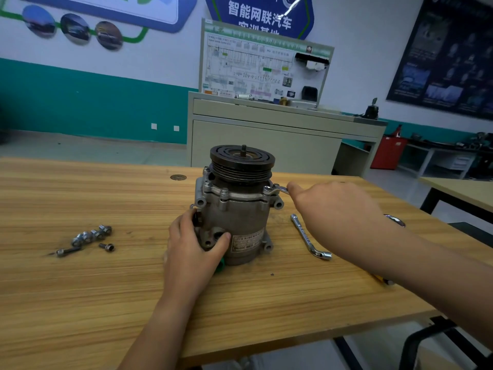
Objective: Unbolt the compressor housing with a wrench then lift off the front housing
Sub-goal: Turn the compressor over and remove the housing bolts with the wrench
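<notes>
A grey metal compressor (pixel 234 217) stands upright on the wooden table (pixel 106 284), its black grooved pulley (pixel 242 162) on top. Bolts sit around the front housing flange (pixel 229 194) below the pulley. My left hand (pixel 193 244) grips the lower left side of the compressor body, thumb across the front. My right hand (pixel 330 206) holds the handle of a small wrench (pixel 276 189), whose head sits on a bolt at the flange's right side. Most of the wrench handle is hidden in my fist.
Several loose bolts (pixel 92 236) lie on the table to the left. An L-shaped socket wrench (pixel 309 237) lies right of the compressor. A yellow-handled tool (pixel 384 280) shows under my right forearm. A grey training cabinet (pixel 266 140) stands behind the table.
</notes>
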Action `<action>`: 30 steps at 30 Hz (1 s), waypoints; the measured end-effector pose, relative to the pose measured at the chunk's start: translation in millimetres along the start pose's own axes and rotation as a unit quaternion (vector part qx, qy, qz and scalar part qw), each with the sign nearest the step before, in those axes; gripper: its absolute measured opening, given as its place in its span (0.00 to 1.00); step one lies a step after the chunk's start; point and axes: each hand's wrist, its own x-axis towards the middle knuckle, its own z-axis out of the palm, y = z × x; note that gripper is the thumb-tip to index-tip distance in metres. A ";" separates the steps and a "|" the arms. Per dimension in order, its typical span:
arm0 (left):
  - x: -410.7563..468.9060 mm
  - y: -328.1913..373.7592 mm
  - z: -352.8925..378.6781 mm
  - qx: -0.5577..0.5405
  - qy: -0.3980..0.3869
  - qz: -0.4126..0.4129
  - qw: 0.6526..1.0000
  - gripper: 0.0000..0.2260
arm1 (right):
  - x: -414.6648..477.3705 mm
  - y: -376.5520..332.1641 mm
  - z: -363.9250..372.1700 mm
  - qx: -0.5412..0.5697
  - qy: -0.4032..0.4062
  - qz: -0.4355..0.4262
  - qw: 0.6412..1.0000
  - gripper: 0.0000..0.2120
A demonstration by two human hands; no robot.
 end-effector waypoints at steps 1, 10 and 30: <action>-0.1 0.3 0.1 -0.001 -0.001 -0.002 1.000 0.35 | -0.1 -1.8 0.2 -0.010 -0.007 -0.002 1.000 0.23; -0.6 0.2 0.1 0.002 -0.004 -0.006 1.000 0.34 | 2.8 -0.8 -4.1 -0.056 -0.034 -0.030 0.997 0.32; -0.4 -1.8 3.6 0.000 0.007 -0.003 1.000 0.34 | -4.3 -22.7 -20.1 -0.137 -0.082 -0.095 0.982 0.25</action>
